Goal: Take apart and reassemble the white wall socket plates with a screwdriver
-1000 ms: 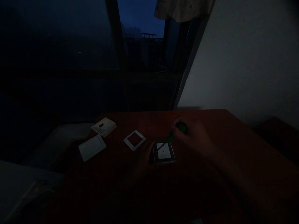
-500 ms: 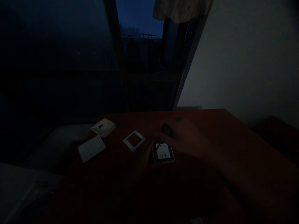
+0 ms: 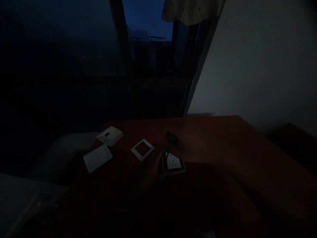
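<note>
The view is very dark. A white socket panel with a black surround [image 3: 174, 162] lies on the reddish-brown table [image 3: 218, 124]. My left hand [image 3: 152, 173] grips the socket at its left and lower edges. My right hand [image 3: 192, 143] is closed around the dark green handle of a screwdriver [image 3: 172, 138], above the socket. The screwdriver's thin shaft slants down to the upper left part of the socket; its tip is too dark to make out. To the left of the socket lies a white square frame [image 3: 137, 147] with an open middle.
At the table's left side are a white box-like piece with a small opening [image 3: 110, 136] and a flat white plate [image 3: 97, 158]. Behind the table stands a dark window, with a pale wall [image 3: 252, 66] to its right. A small pale item shows at the bottom edge.
My right hand and the screwdriver handle have shifted slightly left, and the handle is tilted differently. My left hand and the socket have stayed nearly in place.
</note>
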The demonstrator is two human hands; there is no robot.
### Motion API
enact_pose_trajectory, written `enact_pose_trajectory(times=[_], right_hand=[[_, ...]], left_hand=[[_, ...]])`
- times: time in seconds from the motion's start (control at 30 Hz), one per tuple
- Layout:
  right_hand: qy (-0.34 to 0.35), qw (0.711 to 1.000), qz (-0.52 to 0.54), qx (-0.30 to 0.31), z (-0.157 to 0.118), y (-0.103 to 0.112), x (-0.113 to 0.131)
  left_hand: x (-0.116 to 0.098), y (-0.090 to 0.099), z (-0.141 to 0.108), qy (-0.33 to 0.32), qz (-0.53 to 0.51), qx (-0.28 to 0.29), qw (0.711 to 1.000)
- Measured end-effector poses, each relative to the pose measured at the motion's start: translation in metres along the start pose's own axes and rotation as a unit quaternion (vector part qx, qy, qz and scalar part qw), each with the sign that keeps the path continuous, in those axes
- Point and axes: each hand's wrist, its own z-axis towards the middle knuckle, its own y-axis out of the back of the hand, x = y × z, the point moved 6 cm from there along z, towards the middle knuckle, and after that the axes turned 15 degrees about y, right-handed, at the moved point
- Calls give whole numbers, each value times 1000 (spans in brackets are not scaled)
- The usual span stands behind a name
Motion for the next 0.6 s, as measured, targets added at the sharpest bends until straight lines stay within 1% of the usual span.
enact_pose_trajectory(times=[0.07,0.23,0.43,0.6], right_hand=[[9,1000,-5,7,0,0,2],[0,996,-87,26,-3,2,3],[17,999,-36,23,-7,2,8],[-15,995,-93,40,-6,2,4]], left_hand=[[-1,1,0,0,0,-4,1000],[-3,1,-1,-8,-16,-12,1000],[-3,1,0,-1,-16,0,1000],[-4,3,-1,4,-15,-2,1000]])
